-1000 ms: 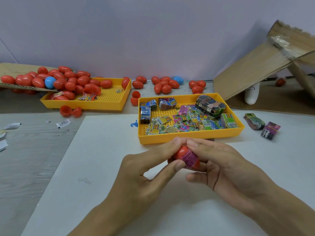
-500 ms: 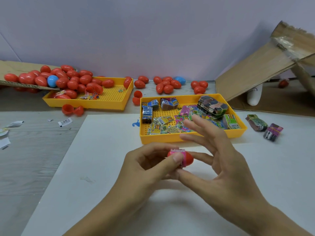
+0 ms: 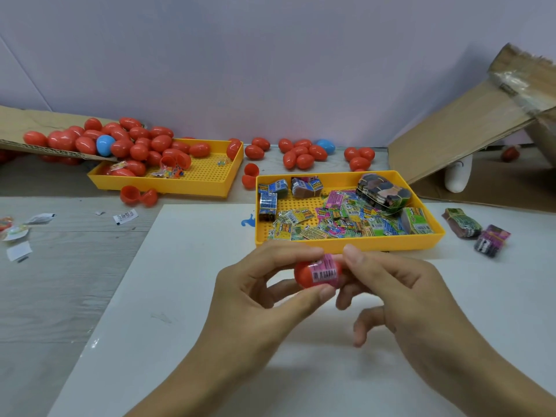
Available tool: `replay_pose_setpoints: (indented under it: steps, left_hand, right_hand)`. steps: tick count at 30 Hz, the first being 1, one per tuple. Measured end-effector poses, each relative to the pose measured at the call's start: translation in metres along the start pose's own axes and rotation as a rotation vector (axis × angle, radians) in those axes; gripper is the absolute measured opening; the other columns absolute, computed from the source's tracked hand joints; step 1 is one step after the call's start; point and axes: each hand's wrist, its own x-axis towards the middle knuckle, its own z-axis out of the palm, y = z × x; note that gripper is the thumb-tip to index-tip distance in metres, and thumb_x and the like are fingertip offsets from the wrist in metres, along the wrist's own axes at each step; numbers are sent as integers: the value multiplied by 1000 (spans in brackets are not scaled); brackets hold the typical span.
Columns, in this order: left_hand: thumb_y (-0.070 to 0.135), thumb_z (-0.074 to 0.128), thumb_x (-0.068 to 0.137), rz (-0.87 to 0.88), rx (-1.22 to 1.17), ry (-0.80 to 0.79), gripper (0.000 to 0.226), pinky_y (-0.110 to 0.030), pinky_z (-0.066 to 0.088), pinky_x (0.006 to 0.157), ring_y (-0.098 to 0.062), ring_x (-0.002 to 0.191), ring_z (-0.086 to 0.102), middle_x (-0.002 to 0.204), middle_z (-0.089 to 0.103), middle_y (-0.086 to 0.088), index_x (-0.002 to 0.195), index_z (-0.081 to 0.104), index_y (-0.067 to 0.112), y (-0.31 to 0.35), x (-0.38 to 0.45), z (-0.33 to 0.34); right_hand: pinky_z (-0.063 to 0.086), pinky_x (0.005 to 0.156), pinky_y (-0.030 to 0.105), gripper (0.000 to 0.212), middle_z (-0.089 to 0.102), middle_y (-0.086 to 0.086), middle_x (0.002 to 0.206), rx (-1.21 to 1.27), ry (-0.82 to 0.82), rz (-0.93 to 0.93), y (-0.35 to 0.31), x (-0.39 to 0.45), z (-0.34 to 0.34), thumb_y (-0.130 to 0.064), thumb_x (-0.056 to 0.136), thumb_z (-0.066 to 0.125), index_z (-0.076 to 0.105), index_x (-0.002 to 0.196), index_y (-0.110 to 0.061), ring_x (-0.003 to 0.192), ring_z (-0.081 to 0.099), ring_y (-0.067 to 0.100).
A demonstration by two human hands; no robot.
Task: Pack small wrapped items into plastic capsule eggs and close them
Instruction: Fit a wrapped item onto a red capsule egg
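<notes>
- Two hands meet above the white sheet that covers the near part of the tabletop, just in front of the nearer yellow tray
- The left hand pinches a red egg between thumb and forefinger, the egg lying on its side
- A pink wrapped item with a barcode sits at the egg's right end, partly sticking out; whether the egg is closed I cannot tell
- The right hand has its forefinger and thumb at the right end of the egg and pink item, pinching them; the other fingers curl loosely below
- The nearer yellow tray holds a heap of small wrapped items in many colours, plus a camouflage-patterned bundle in its far right corner
- A second yellow tray stands towards the far left corner of the tabletop, with red eggs spilling into it from a cardboard flap; one blue egg lies among them
- More red eggs lie along the far edge by the wall
- Two wrapped bundles lie on the sheet right of the nearer tray
- A cardboard box leans at the far right corner
- Scraps of paper lie near the left edge
</notes>
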Motion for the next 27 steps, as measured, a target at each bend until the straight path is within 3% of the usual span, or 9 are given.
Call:
replay_pose_setpoints:
  steps: [3,6,9,11,14,17,20,23,27]
  left_hand:
    - [6,81,75,40,98,-42,45,-29,56,87,-27,110,66,111,69,-3,115,70,24,-1,-2,0]
    - [23,80,76,-31,77,-37,58,-27,55,89,-20,118,62,121,66,3,129,59,35,0,-3,3]
    - [43,70,77,-187,-19,-17,38,-31,59,74,-21,96,70,108,71,-2,114,69,32,5,-1,5]
    - [37,70,81,-192,-34,-26,27,-31,59,70,-24,85,72,98,74,-7,104,74,22,5,-1,5]
    - [14,75,80,-121,-5,-21,28,-27,58,80,-22,97,71,104,74,-7,108,76,19,6,1,1]
    - [2,72,78,-30,20,-32,40,-24,56,86,-19,107,68,113,70,-5,114,74,19,8,2,-2]
    - [2,73,77,30,74,-27,50,-28,57,88,-17,110,68,116,72,1,122,69,24,8,-1,0]
    - [5,75,76,35,99,-8,51,-31,58,88,-13,111,68,116,73,6,122,68,26,7,-3,3]
    - [12,81,75,35,87,-25,49,-32,55,94,-14,119,64,122,70,6,122,69,24,7,-3,2]
  right_hand:
    - [52,43,29,18,74,7,72,6,-50,-2,-1,-2,2,-35,79,78,80,91,-23,64,69,17]
    - [57,52,29,26,78,2,88,-98,25,-157,1,-3,-1,-27,72,79,78,98,-30,76,73,19]
    - [58,61,28,34,75,-4,98,-297,56,-307,3,-4,-2,-20,75,85,74,104,-33,91,70,19]
    - [56,64,24,39,72,-5,101,-330,-7,-369,5,-5,-2,-16,75,79,71,107,-36,97,67,20]
    - [57,63,28,35,70,-1,107,-186,-47,-272,3,-3,-4,-24,76,78,72,109,-32,104,66,20]
    - [56,50,35,35,72,2,99,-1,-27,-46,-1,0,-7,-38,71,77,75,105,-28,92,69,19]
    - [51,43,32,27,74,8,85,-17,-77,-9,-5,0,-4,-35,78,69,77,102,-26,78,71,21]
    - [53,44,32,33,75,13,82,-3,-69,-32,-6,-2,-1,-30,76,71,75,109,-34,75,72,22]
    - [54,46,31,36,76,13,82,29,-74,-59,-5,-2,-3,-28,72,75,75,108,-31,73,72,20]
